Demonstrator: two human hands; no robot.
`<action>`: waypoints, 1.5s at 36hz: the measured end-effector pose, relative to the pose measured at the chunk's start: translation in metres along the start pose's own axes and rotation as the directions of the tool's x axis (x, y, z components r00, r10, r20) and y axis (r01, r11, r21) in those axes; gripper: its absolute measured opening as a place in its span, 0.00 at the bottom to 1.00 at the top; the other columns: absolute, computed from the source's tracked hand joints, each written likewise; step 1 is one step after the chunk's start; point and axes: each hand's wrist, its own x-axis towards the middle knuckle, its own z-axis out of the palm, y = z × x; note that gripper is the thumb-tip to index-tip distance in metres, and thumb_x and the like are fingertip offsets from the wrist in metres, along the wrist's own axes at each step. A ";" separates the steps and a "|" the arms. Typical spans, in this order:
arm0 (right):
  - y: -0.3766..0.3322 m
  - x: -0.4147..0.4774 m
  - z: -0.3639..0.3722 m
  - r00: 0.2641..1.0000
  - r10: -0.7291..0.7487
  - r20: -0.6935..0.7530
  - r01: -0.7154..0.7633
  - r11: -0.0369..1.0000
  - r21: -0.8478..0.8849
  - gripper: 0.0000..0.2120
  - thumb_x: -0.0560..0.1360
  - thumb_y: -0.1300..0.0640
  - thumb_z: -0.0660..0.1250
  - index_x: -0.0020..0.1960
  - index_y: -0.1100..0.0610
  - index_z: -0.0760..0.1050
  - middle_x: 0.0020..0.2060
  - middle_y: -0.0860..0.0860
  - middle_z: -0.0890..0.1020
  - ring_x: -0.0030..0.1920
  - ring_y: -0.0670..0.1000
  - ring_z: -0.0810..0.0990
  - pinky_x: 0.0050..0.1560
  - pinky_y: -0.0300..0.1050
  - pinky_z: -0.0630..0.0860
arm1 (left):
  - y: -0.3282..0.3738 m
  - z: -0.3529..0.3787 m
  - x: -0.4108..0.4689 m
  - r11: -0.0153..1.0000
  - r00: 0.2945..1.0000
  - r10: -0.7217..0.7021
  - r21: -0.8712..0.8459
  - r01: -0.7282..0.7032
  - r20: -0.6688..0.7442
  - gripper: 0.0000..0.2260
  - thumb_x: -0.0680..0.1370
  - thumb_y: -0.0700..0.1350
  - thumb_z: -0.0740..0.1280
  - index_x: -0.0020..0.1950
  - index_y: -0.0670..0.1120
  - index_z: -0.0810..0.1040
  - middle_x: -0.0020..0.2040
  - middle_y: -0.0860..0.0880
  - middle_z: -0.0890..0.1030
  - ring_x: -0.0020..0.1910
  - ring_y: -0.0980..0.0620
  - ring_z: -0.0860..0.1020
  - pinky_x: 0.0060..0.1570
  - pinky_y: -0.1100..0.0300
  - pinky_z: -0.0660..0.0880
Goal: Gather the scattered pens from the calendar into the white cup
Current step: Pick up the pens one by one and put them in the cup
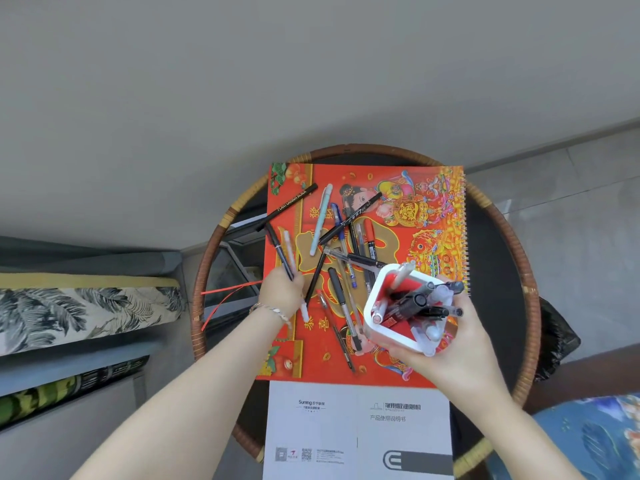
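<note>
A red and gold calendar (429,216) lies on a round table, with several pens (346,244) scattered across its middle. My left hand (282,292) is closed around two of them at the calendar's left edge, a dark pen (278,249) and a pale one (290,247) that stick up beyond my fingers. My right hand (450,344) holds the white cup (375,303) tilted above the calendar's near right part. Several pens stand inside the cup. A long black marker (289,206) lies slanted over the calendar's far left corner.
The round table has a dark glass top and a woven rattan rim (526,271). A white manual (356,431) lies at the near edge below the calendar. A sofa with patterned cushions (76,313) stands on the left, and a blue cushion (588,438) sits at the near right.
</note>
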 end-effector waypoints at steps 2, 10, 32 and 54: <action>0.001 -0.001 0.000 1.000 -0.004 -0.003 0.004 1.000 -0.007 0.33 0.55 0.51 0.81 0.49 0.29 0.67 0.48 0.36 0.79 0.53 0.37 0.77 0.44 0.36 0.71 | -0.002 -0.009 -0.012 0.979 0.999 -0.033 -0.202 0.039 0.034 0.09 0.80 0.45 0.59 0.46 0.39 0.71 0.34 0.46 0.73 0.33 0.48 0.75 0.41 0.51 0.78; 0.004 -0.008 0.005 1.000 0.012 -0.003 -0.012 0.998 -0.056 0.34 0.55 0.52 0.82 0.53 0.35 0.68 0.52 0.43 0.80 0.54 0.46 0.79 0.51 0.52 0.79 | 0.019 -0.068 -0.100 0.886 0.989 0.129 -0.456 -0.083 0.071 0.10 0.80 0.47 0.57 0.46 0.49 0.76 0.37 0.48 0.81 0.41 0.52 0.81 0.45 0.58 0.78; -0.008 -0.038 0.009 0.998 -0.038 0.039 0.043 0.990 -0.136 0.33 0.58 0.52 0.80 0.54 0.35 0.65 0.54 0.40 0.77 0.53 0.46 0.77 0.46 0.46 0.74 | 0.050 -0.092 -0.170 0.851 0.876 0.378 0.260 -0.457 0.300 0.17 0.77 0.55 0.60 0.40 0.43 0.75 0.30 0.48 0.71 0.27 0.50 0.68 0.30 0.60 0.64; -0.001 -0.048 0.015 0.999 0.005 0.049 -0.005 1.000 -0.009 0.33 0.56 0.51 0.79 0.55 0.36 0.67 0.53 0.41 0.80 0.49 0.41 0.80 0.50 0.51 0.79 | 0.050 -0.049 -0.176 0.483 0.966 0.259 -0.865 -0.138 -0.010 0.14 0.80 0.47 0.54 0.43 0.45 0.76 0.40 0.45 0.82 0.42 0.55 0.81 0.41 0.63 0.80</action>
